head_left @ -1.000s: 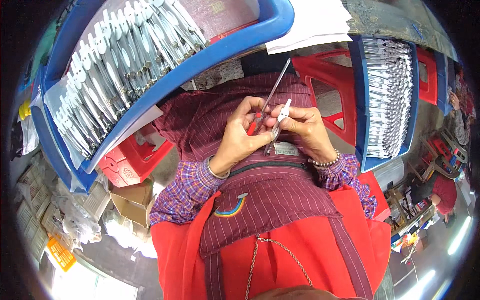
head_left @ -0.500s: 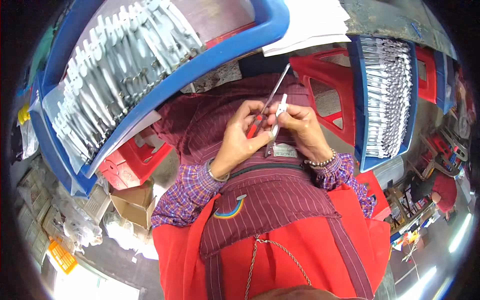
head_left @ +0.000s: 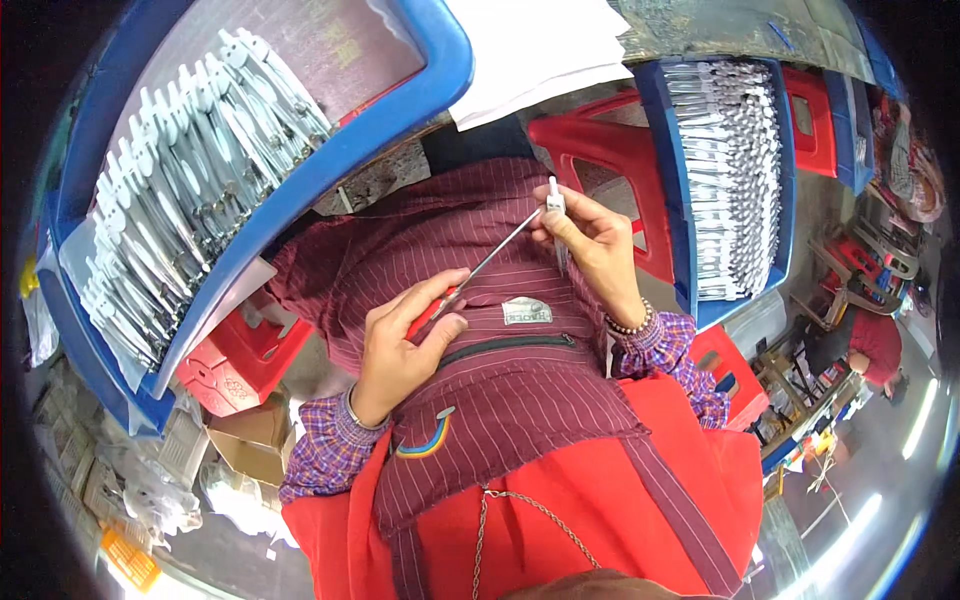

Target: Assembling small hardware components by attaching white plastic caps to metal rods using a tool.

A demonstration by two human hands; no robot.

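Note:
My left hand (head_left: 395,350) is closed around the red handle of a screwdriver (head_left: 492,256), in front of the apron. The metal shaft slants up to the right, its tip at or very near a slim white plastic piece (head_left: 555,203). That piece stands upright with a narrow end on top, pinched between the thumb and fingers of my right hand (head_left: 598,242). Its lower part is mostly hidden by the fingers. On the far left, a blue tray (head_left: 300,190) carries a row of similar long, pale pieces (head_left: 190,150) with dark ends.
To the right, another blue tray (head_left: 788,190) packed with white pieces (head_left: 725,180) sits by a red stool (head_left: 600,145). White paper (head_left: 540,60) lies at the far edge. A red stool (head_left: 240,365) and a cardboard box (head_left: 255,435) are at lower left. A person (head_left: 875,345) is far right.
My left hand has drawn back down and left, away from my right hand. The screwdriver tip, which pointed past both hands, now meets the white piece. The view has shifted slightly.

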